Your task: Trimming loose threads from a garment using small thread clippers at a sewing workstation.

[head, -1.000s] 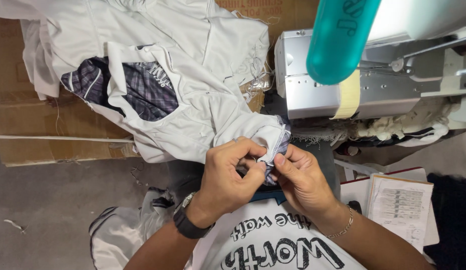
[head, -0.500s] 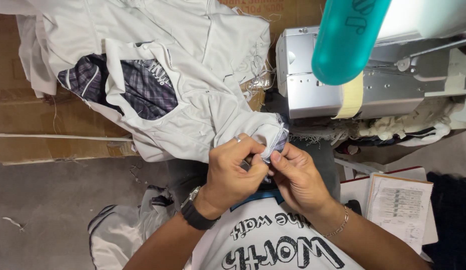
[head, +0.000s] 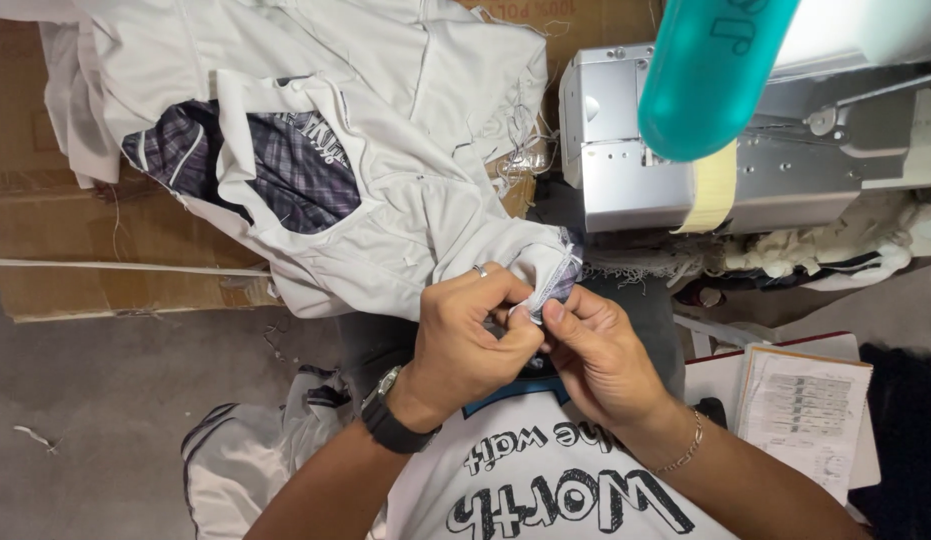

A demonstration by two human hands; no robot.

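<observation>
Hands pinching garment edge: left hand (head: 465, 330) and right hand (head: 595, 345) both closed tight on white garment (head: 385, 240) corner beside sewing machine (head: 675, 170), likely trimming/picking step, fine fingertip control needed.

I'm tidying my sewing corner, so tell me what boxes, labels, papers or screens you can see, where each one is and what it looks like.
Cardboard boxes: left, under the white garment; flat, brown.
Tape strip: on the sewing machine front, upper right; pale yellow, hanging.
Paper form: lower right, beside the right hand; white sheet with grey printed rows.
Screens: none visible.
</observation>
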